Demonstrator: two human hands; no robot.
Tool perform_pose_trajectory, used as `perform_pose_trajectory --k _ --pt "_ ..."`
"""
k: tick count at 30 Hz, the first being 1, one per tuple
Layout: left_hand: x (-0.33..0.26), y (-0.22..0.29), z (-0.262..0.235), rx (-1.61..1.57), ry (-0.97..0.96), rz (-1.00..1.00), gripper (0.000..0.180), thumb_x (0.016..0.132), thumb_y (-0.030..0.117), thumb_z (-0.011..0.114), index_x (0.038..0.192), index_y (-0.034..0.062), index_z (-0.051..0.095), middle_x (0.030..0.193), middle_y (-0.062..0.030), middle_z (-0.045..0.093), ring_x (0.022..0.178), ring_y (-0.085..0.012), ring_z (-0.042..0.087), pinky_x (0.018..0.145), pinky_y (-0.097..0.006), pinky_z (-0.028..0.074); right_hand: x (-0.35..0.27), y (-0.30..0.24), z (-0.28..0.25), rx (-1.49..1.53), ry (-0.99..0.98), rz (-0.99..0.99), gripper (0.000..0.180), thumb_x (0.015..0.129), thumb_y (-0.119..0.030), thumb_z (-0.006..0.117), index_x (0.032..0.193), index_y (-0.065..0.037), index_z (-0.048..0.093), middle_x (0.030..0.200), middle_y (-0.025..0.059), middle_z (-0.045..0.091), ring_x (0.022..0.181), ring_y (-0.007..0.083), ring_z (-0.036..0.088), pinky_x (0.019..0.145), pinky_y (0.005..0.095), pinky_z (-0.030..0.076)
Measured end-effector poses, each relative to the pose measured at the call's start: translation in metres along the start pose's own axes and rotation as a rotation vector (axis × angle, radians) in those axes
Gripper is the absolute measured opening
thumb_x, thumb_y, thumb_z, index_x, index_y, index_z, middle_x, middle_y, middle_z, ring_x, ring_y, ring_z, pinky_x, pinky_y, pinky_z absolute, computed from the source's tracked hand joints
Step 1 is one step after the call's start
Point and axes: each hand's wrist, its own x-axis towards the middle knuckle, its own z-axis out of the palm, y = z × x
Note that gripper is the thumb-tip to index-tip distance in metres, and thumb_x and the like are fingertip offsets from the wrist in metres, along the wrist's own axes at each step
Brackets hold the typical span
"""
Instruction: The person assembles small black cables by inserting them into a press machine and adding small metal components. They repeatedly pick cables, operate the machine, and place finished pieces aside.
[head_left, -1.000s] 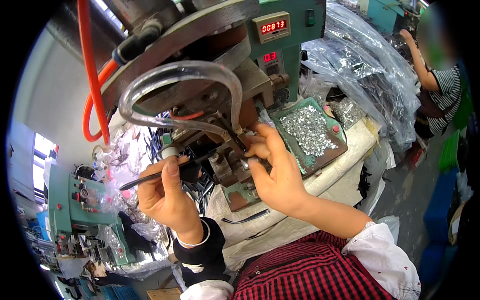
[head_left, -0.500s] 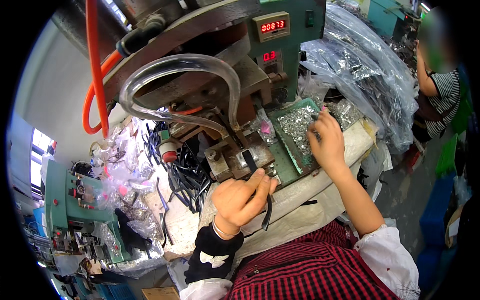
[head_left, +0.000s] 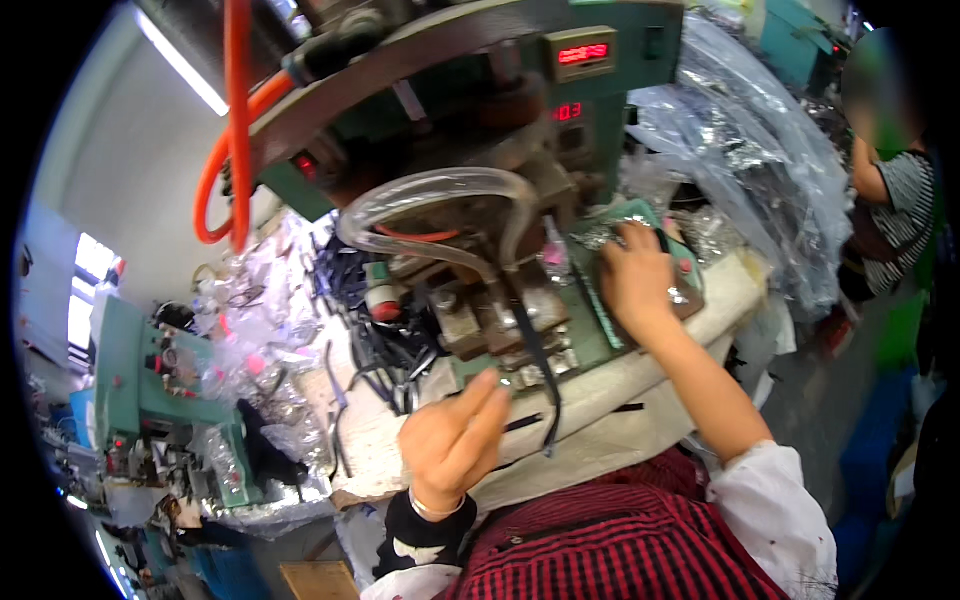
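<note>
My left hand (head_left: 455, 445) is blurred near the work's front edge, thumb and index finger close together; anything between them cannot be made out. Just right of it, and apart from it, a narrow black strip (head_left: 540, 370) hangs from the metal die block (head_left: 535, 315) of the press toward me. My right hand (head_left: 637, 285) lies over the green tray (head_left: 605, 310) at the right, fingers bent down and smeared. The hand covers most of the tray, with some silvery bits (head_left: 600, 235) showing at its far side. Next to those fingers is a small red round button (head_left: 685, 266).
The green press (head_left: 600, 130) with red displays stands over the die. A clear hose (head_left: 440, 185) loops before it. Several black strips (head_left: 385, 340) pile up at the left by a red button (head_left: 383, 302). Plastic bags (head_left: 770, 170) heap at the right. Behind them stands another person (head_left: 895, 190).
My left hand has come away from the black strip, toward me and left. My right hand now reaches lower over the tray. The view has shifted, so the press appears further right and lower.
</note>
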Motion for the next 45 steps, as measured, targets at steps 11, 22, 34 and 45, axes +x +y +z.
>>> perform_pose_trajectory --k 11,22,34,45 --pt "-0.098 -0.215 -0.09 0.919 -0.474 -0.973 0.02 0.078 0.024 0.073 0.084 0.0051 0.076 0.092 -0.0129 0.068 0.092 -0.0346 0.067 0.076 -0.048 0.055 0.002 0.017 -0.02 0.307 0.178 0.055 0.01 0.086 -0.005 0.068 0.095 -0.004 0.069 0.089 0.0138 0.066 0.085 0.0362 0.062 0.077 0.045 0.049" --pt "-0.189 -0.261 -0.088 0.433 -0.318 -1.139 0.027 0.075 0.015 0.071 0.1 0.0068 0.07 0.076 -0.0132 0.068 0.066 -0.03 0.066 0.063 -0.042 0.051 -0.046 0.042 -0.052 0.293 0.19 0.158 0.013 0.082 0.001 0.069 0.094 -0.003 0.069 0.091 0.0131 0.07 0.09 0.0336 0.066 0.082 0.0426 0.051" --pt "-0.046 -0.099 0.008 -0.434 0.402 -1.004 0.023 0.102 0.02 0.062 0.093 -0.0008 0.066 0.084 -0.0091 0.07 0.063 -0.012 0.063 0.057 -0.022 0.046 0.005 -0.099 -0.061 1.454 -0.01 0.429 0.033 0.086 0.002 0.07 0.118 0.001 0.061 0.102 0.0109 0.071 0.092 0.014 0.066 0.087 0.0282 0.05" --pt "0.056 -0.032 -0.004 -0.536 0.378 -0.312 0.008 0.09 -0.003 0.067 0.097 -0.0069 0.064 0.092 -0.0205 0.07 0.07 -0.0229 0.067 0.067 -0.031 0.058 0.001 -0.104 -0.115 1.658 -0.223 0.44 0.044 0.092 0.0 0.063 0.134 0.002 0.051 0.115 0.0122 0.068 0.108 0.0164 0.064 0.097 0.0279 0.047"
